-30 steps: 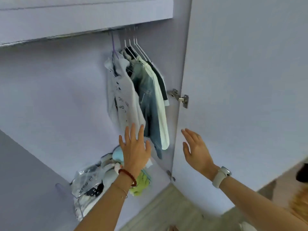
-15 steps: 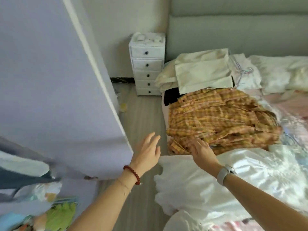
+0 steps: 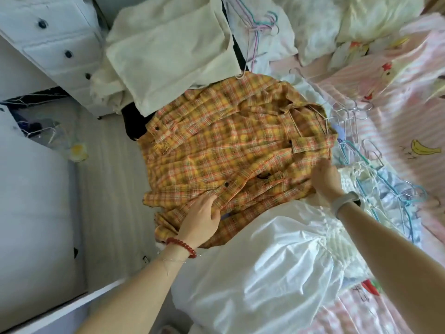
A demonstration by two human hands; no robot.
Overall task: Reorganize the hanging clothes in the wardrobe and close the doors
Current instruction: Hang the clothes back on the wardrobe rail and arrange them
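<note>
Fingers (image 3: 209, 201) of both hands pinch the plaid shirt (image 3: 231, 150) on the bed (image 3: 397, 121) (unhung yet), so most hanging and the doors remain.

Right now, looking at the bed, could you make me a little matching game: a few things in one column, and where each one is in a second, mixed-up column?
Things:
1. yellow plaid shirt
2. cream garment
3. white garment
4. white drawer chest

Places:
A. standing on the floor beside the bed
B. under both hands, the left hand and the right hand
C. nearest the camera, between the forearms
D. beyond the shirt, next to the drawers

Pairs: 1-B, 2-D, 3-C, 4-A
</note>
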